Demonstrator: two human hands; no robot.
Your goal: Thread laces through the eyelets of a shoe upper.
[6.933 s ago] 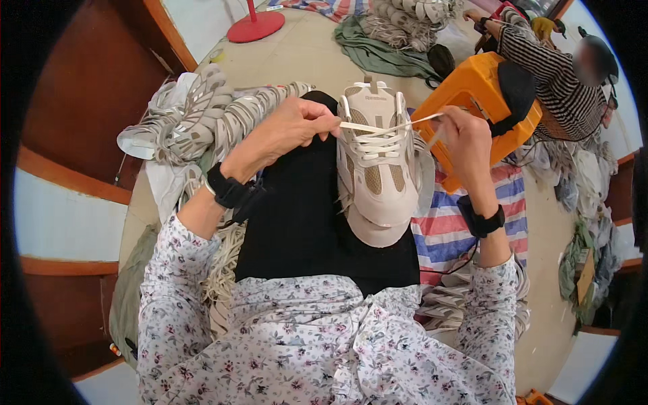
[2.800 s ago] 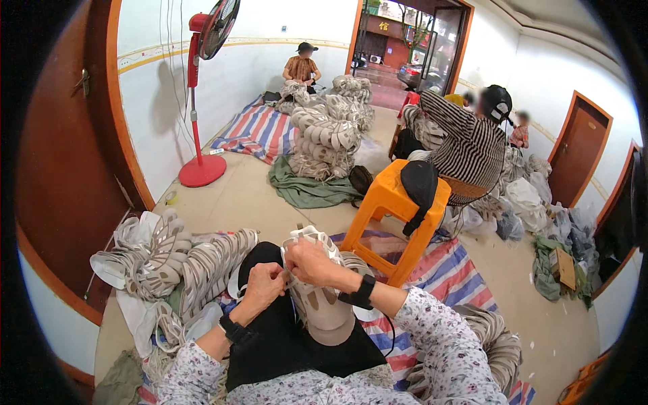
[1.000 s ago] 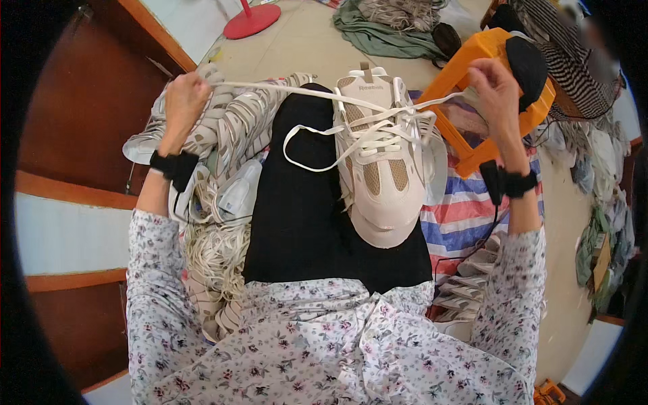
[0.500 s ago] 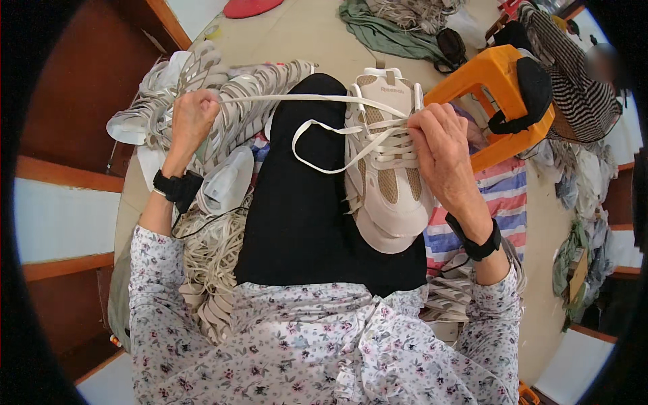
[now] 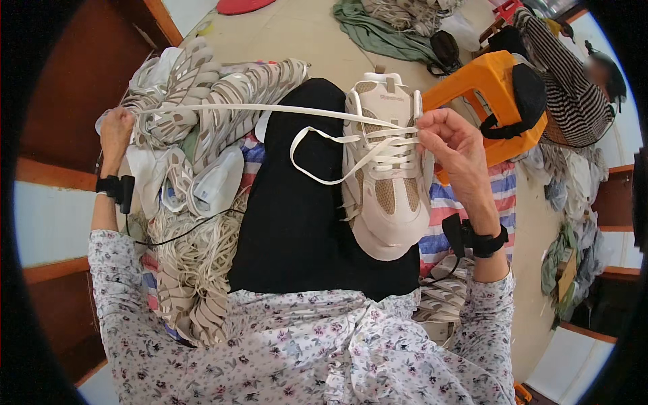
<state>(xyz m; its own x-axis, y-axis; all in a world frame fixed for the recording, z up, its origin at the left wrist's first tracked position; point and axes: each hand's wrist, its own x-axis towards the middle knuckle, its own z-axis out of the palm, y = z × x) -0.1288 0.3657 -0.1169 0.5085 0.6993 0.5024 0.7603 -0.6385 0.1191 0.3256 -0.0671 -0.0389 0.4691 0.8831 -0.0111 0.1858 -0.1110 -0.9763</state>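
Note:
A beige and white sneaker (image 5: 393, 229) with tan mesh panels lies on black cloth (image 5: 290, 223) over my lap, toe toward me. A flat cream shoelace (image 5: 270, 107) stretches nearly straight from its upper eyelets to my left hand (image 5: 117, 131), closed on the lace far out to the left. Another stretch of lace forms a loose loop on the black cloth beside the shoe. My right hand (image 5: 460, 152) pinches the right eyelet edge of the sneaker with thumb and forefinger; the other fingers are curled. Whether lace is also in that pinch is hard to see.
Beige shoe uppers (image 5: 246, 94) are piled at left, above a heap of loose laces (image 5: 202, 246). An orange plastic stool (image 5: 503, 81) stands at right by a striped sheet (image 5: 503, 189). Beyond it sits a person in a striped top (image 5: 574, 94). Green cloth (image 5: 378, 34) lies at the back.
My left hand has moved farther left and slightly down, drawing more lace through. My right hand has shifted slightly right, still at the eyelet edge. The lace loop has shrunk slightly.

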